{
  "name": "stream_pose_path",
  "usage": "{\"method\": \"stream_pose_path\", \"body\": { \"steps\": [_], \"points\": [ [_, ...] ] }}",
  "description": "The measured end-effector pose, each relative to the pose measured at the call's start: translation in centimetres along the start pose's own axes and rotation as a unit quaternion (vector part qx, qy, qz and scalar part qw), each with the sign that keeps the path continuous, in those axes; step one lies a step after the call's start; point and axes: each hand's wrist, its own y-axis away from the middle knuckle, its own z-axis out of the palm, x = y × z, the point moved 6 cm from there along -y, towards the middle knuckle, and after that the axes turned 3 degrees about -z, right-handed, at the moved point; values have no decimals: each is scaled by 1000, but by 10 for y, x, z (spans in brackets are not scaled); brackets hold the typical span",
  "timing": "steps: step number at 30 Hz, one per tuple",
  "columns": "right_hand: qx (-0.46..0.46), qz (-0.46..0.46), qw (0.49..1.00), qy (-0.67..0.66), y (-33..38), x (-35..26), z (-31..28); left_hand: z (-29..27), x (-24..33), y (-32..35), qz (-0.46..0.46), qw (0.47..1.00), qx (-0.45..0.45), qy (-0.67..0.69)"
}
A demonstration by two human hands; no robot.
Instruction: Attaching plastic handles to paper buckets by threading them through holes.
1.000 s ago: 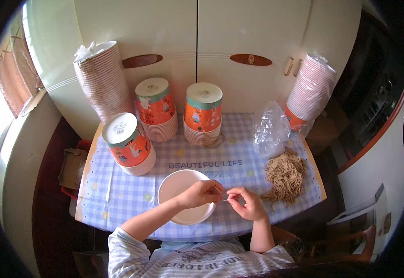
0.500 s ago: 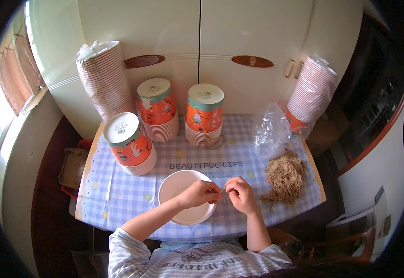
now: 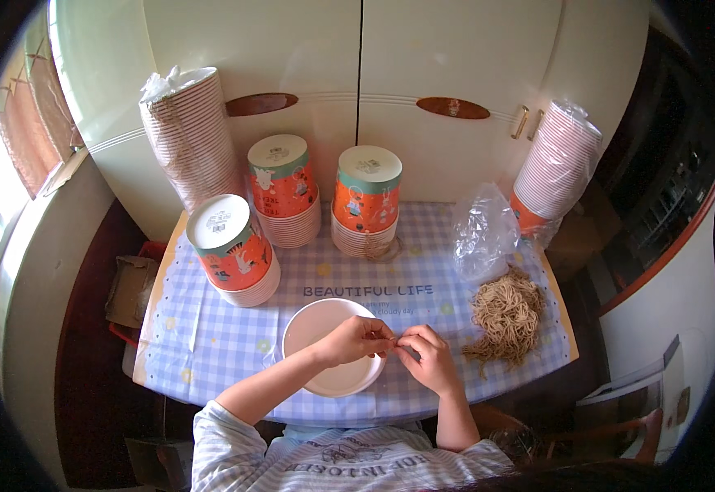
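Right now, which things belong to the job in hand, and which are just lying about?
Likely in the job:
left hand and right hand, close together
white bowl, under left hand
perhaps tan strings, orange tubs

Probably lying about:
clear plastic bag
cardboard box

The bare left forearm [image 3: 271, 383] slants up and rightward, while the right forearm [image 3: 457, 422] rises more steeply, leaning slightly left. The left hand [image 3: 353, 341] and right hand [image 3: 431, 362] come together before the torso, fingers [image 3: 419, 332] curled and pinched, their tips meeting or nearly so; the exact contact is too small to tell.
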Motion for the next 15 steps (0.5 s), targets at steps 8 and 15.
{"method": "stream_pose_path", "body": {
  "steps": [8,15],
  "points": [
    [20,37,997,-68,1,2,-9,-3,6,1,13,997,11,73],
    [7,18,997,-78,0,-5,-14,-10,8,1,25,994,59,92]
  ]
}}
